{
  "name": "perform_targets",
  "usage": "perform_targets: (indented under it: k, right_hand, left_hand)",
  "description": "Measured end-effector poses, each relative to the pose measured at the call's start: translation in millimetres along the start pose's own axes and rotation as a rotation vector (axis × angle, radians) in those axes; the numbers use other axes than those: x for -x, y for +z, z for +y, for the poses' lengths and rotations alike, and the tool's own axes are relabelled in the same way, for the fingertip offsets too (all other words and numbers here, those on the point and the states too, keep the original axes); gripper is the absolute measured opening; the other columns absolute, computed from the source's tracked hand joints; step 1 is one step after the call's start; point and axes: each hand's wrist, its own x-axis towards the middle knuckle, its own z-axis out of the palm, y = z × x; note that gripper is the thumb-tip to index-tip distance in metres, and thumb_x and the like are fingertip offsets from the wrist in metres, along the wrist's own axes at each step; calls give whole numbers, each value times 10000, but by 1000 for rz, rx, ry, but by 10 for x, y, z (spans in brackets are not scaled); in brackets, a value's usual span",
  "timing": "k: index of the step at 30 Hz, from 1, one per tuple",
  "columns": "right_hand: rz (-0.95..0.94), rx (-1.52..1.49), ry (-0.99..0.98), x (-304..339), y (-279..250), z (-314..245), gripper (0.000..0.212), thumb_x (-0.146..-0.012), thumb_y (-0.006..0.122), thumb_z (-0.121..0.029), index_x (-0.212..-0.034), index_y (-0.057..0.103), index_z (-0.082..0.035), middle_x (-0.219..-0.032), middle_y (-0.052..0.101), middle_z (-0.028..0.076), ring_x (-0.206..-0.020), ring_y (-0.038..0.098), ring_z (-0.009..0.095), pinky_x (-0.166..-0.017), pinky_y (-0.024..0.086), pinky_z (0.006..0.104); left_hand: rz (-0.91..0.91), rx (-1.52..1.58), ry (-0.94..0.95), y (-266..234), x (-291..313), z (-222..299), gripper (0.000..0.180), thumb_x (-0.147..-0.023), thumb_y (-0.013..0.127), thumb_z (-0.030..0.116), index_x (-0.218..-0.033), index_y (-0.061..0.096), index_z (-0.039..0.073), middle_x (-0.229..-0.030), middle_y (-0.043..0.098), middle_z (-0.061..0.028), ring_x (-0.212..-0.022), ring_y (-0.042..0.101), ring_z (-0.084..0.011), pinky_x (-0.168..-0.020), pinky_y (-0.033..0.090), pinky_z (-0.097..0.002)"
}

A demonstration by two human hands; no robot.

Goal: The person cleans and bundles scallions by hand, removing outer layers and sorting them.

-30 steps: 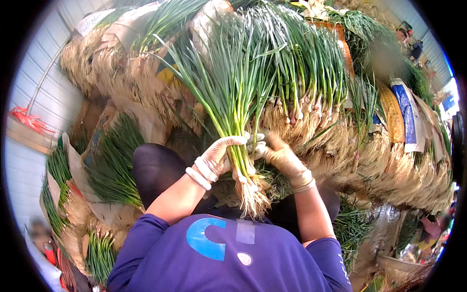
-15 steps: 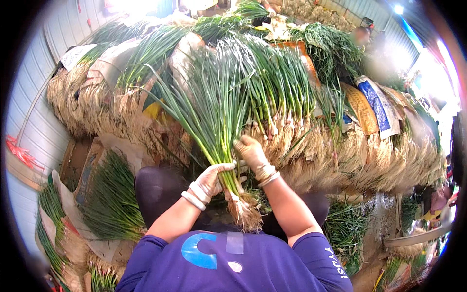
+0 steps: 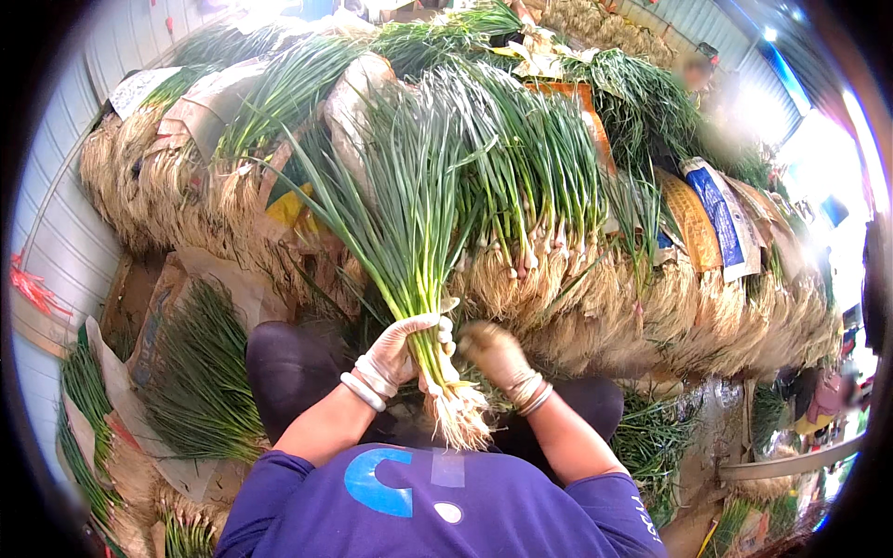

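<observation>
A bunch of green garlic (image 3: 406,270), long green leaves pointing away from me and pale roots toward my chest, is in my left hand (image 3: 395,355). This gloved hand wraps round the stalks just above the bulbs, its fingers curling out on the right side. Just right of the bunch is my gloved right hand (image 3: 498,355), apart from the stalks. Its fingers are smeared by motion, so what they hold, if anything, is unclear. White roots (image 3: 458,416) hang below the grip, spread and light. Beyond lies a row of similar stalks (image 3: 549,200) with bulbs and roots facing me.
A long heap of bundled stalks with hanging roots (image 3: 670,312) runs across in front, partly covered by sacks (image 3: 714,219). Left of my knee lies a pile of greens (image 3: 200,372) on sacking. More loose leaves (image 3: 656,437) lie at my right. A corrugated wall (image 3: 70,200) stands at left.
My right hand has moved from the stalks down and slightly right, off the bunch. The roots of the bunch look whiter and more spread. My left hand keeps its hold.
</observation>
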Motion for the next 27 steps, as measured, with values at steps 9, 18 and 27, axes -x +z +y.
perform_targets:
  k: [9,18,27]
  right_hand:
    - [333,68,87,-554,-618,91,167,-826,648,-197,-871,595,-45,-735,621,112,-659,597,259,-624,490,354]
    - [-10,9,-300,283,-498,-736,90,-802,669,-158,-865,628,-109,-821,639,100,-749,627,298,-655,513,333]
    - [-263,-1450,387,-595,-233,-411,223,-946,505,-193,-1078,575,-27,-945,633,55,-782,580,140,-698,490,275]
  left_hand:
    - [-65,-85,341,554,326,318,293,-802,592,54,-1073,483,30,-838,528,-65,-771,553,-180,-737,501,-359]
    - [107,-128,13,275,90,112,236,-787,568,67,-1004,543,-20,-1277,482,-258,-1148,516,-374,-958,456,-484]
    - [94,-51,-9,61,60,40,320,-782,592,85,-1083,537,-10,-1023,603,-157,-940,607,-305,-803,524,-531]
